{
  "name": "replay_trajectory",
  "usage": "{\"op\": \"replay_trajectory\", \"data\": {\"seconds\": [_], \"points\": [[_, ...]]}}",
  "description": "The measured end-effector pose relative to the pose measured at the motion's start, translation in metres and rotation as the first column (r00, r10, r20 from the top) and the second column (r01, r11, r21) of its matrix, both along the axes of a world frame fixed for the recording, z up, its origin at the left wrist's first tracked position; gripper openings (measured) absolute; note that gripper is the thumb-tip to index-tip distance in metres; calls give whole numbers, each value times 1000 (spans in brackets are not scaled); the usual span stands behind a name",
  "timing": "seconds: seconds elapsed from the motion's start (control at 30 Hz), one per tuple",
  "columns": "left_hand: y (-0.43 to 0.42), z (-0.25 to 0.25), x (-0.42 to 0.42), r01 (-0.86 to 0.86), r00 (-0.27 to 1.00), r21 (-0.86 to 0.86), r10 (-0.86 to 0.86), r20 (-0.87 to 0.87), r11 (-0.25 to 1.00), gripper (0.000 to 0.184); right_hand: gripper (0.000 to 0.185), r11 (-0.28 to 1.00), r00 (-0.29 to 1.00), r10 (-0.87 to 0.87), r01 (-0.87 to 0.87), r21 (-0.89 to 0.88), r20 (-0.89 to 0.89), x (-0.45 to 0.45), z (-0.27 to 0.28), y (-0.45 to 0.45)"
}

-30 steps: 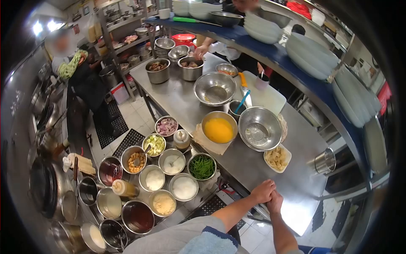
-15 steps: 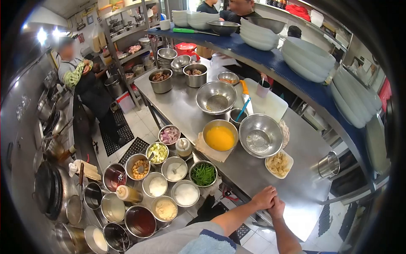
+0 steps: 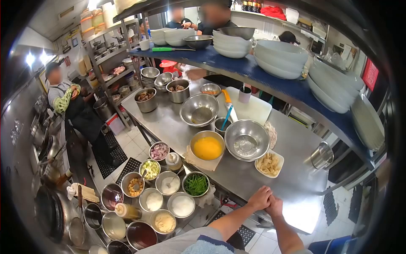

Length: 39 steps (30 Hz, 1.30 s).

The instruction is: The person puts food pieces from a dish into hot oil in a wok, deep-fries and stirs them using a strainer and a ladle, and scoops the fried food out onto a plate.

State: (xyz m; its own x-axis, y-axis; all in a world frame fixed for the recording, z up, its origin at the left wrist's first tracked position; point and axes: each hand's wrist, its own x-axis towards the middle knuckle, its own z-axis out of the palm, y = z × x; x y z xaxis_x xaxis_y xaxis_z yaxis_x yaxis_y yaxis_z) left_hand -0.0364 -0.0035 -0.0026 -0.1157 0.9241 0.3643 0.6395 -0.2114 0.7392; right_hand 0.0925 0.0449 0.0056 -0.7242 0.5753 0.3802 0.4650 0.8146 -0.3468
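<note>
Head view, hands (image 3: 259, 198) clasped together, metal bowl (image 3: 203, 133) of yellow liquid (image 3: 207, 148), white dish (image 3: 280, 162) of pale pieces (image 3: 268, 164)

That head-worn camera looks forward and down, left hand (image 3: 259, 198) and right hand (image 3: 275, 206) near. Its view spans the worktop (image 3: 296, 144).

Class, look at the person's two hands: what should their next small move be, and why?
Probably to unclasp: the left hand and right hand are folded together with nothing visibly held, so neither seems free to work, while the white dish of pale pieces sits just beyond them on the metal table.
</note>
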Motion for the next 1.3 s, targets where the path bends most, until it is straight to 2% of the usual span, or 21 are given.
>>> {"op": "replay_trajectory", "data": {"seconds": [0.13, 0.3, 0.4, 0.5, 0.6, 0.7, 0.9, 1.0, 1.3], "points": [[-5, 5, -1, 4, 999, 20, -3, -44, 1000, 26, 18, 1000, 1000, 10, -10, 18, -14, 0, 5, -4], [-3, 4, -2, 14, 997, 15, -13, -75, 1000, 30, 21, 998, 997, -65, 65, -1, 48, 1, -2, -4], [-3, 7, -2, 18, 998, -12, -18, -57, 1000, 32, 20, 998, 995, -59, 58, 5, 79, 1, -2, -3], [-6, 7, -2, -3, 1000, 46, 4, -22, 999, 28, 19, 1000, 998, -20, 20, 2, 55, -2, 8, -8], [-4, 4, -3, 17, 1000, 14, -17, -14, 1000, 28, 32, 998, 995, -36, 41, -47, 88, 2, -9, 0], [-3, 2, -2, 3, 1000, 39, -3, -11, 999, 28, 30, 998, 988, -54, 55, -4, 145, 3, -13, 3], [-5, 8, -3, 18, 998, -14, -19, -57, 1000, 27, 14, 999, 999, 27, -27, 17, 38, -1, 3, -4], [-6, 8, -3, 13, 999, 8, -13, -48, 1000, 25, 15, 1000, 999, 28, -28, 4, 23, -1, -1, -1], [-7, 12, -3, 0, 1000, -2, 0, 12, 1000, 24, 17, 993, 991, -113, 115, -29, 71, -2, 0, -7]]}}
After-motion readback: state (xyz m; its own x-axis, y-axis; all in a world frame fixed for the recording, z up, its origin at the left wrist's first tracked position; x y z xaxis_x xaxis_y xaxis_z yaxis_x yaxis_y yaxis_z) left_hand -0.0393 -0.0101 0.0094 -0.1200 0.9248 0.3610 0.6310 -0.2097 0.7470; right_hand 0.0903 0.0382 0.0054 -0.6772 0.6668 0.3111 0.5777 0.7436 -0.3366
